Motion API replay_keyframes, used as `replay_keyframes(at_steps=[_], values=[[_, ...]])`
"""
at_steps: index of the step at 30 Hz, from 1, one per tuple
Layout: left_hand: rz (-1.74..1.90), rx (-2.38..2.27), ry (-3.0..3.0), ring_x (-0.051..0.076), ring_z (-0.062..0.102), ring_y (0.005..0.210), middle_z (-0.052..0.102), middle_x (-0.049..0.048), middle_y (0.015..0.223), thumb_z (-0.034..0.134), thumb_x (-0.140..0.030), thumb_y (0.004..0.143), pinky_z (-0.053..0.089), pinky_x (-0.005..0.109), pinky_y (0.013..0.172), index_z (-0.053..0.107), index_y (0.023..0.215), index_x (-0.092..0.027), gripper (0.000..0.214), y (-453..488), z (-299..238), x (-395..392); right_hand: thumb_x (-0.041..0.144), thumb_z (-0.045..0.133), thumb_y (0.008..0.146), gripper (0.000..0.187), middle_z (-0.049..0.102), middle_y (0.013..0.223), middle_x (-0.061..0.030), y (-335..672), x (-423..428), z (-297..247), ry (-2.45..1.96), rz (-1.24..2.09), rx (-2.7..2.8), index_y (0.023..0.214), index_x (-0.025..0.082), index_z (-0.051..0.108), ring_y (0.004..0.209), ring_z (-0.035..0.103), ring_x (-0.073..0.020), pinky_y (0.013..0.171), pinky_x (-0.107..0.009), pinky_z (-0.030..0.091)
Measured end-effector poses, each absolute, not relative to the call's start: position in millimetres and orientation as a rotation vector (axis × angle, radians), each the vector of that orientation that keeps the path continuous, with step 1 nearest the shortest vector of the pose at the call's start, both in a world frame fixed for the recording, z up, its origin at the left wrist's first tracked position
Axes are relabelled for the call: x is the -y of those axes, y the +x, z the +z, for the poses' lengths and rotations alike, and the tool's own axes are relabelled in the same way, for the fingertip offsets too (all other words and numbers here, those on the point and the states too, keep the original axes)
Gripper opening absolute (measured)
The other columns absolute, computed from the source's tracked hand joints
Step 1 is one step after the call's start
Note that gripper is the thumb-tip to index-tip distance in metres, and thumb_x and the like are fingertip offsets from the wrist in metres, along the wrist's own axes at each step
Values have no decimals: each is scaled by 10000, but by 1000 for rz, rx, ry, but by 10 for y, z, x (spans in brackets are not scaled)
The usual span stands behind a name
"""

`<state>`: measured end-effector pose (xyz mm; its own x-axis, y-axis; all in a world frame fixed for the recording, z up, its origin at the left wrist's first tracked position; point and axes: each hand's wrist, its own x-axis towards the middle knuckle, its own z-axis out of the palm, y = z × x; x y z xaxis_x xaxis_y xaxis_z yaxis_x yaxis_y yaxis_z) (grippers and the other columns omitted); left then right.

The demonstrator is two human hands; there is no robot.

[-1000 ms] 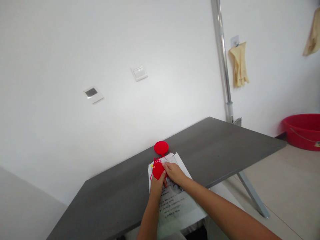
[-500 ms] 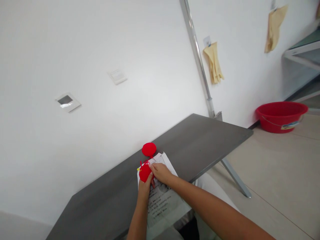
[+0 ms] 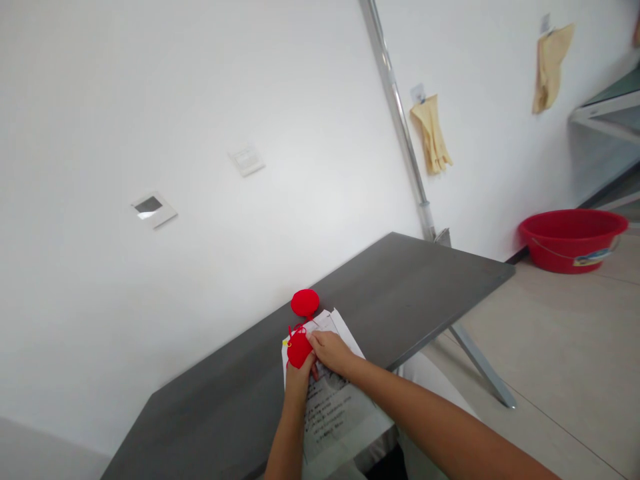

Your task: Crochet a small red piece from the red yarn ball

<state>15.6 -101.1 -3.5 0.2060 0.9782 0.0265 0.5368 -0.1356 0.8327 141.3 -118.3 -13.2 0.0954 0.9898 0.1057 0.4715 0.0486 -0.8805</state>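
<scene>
Between my two hands is a red rounded piece (image 3: 299,349) that looks like crochet, with loose red strands at its top and a small yellow ring on its left edge. My left hand (image 3: 301,377) grips it from below, thumb toward its lower right. Closed at its right edge, my right hand (image 3: 329,351) pinches the piece; whether a tool is in those fingers I cannot make out. Printed paper sheets (image 3: 333,417) lie under both hands. Just behind, a red round bundle (image 3: 305,303), probably yarn, rests on the dark grey table (image 3: 400,287).
The table's far edge runs along a white wall (image 3: 200,120). A metal pole (image 3: 400,107) leans there, and pale yellow gloves (image 3: 432,133) hang to its right. On the floor at right stands a red basin (image 3: 570,241), near a rack (image 3: 607,113).
The whole view has shifted slightly, so things appear a little lower and farther right. Both hands keep hold of the red piece, with hardly any change in their grip.
</scene>
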Motion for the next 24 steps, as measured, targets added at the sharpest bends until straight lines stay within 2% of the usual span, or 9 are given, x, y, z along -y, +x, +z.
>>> replay_keyframes(at_steps=[4, 8, 11, 16, 19, 21, 24], values=[[671, -1419, 1730, 157, 495, 444, 497, 24, 394, 617, -656, 633, 412, 285, 536, 494, 410, -203, 520, 106, -83, 975, 321, 262, 978, 440, 721, 923, -123, 1393, 1197, -165, -1529, 814, 1459, 846, 154, 646, 843, 649, -203, 706, -279, 380], [741, -1516, 1608, 151, 458, 406, 465, -5, 383, 656, -709, 564, 366, 276, 458, 546, 484, -192, 535, 85, -137, 972, 346, 268, 979, 428, 716, 886, -112, 1367, 1191, -184, -1521, 879, 1404, 821, 165, 622, 802, 640, -192, 683, -272, 374], [792, -1590, 1476, 140, 433, 378, 461, -12, 378, 625, -771, 535, 335, 266, 417, 570, 519, -182, 592, 78, -129, 929, 352, 249, 983, 423, 705, 854, -99, 1343, 1187, -196, -1480, 942, 1338, 807, 172, 590, 776, 630, -183, 674, -268, 378], [759, -1532, 1417, 126, 443, 388, 484, -8, 392, 645, -773, 510, 361, 254, 428, 570, 518, -170, 608, 83, -52, 814, 359, 252, 974, 360, 684, 858, -91, 1321, 1190, -240, -1430, 1035, 1257, 850, 183, 540, 783, 624, -180, 689, -263, 401], [758, -1533, 1376, 140, 468, 387, 516, -9, 414, 662, -749, 521, 374, 261, 411, 632, 610, -165, 592, 108, -62, 806, 368, 263, 962, 343, 684, 889, -100, 1311, 1192, -283, -1417, 1087, 1273, 858, 188, 535, 816, 631, -194, 704, -270, 418], [803, -1565, 1353, 169, 539, 442, 571, 10, 460, 684, -705, 542, 437, 275, 452, 663, 665, -164, 555, 127, -90, 815, 398, 268, 956, 353, 685, 922, -108, 1299, 1194, -319, -1404, 1071, 1306, 877, 190, 542, 843, 635, -203, 731, -280, 428], [913, -1541, 1281, 234, 674, 695, 713, 76, 719, 753, -600, 526, 540, 302, 643, 696, 765, -166, 498, 148, -130, 807, 420, 270, 951, 359, 686, 962, -114, 1278, 1192, -389, -1392, 1043, 1309, 924, 194, 548, 876, 641, -208, 763, -284, 437]])
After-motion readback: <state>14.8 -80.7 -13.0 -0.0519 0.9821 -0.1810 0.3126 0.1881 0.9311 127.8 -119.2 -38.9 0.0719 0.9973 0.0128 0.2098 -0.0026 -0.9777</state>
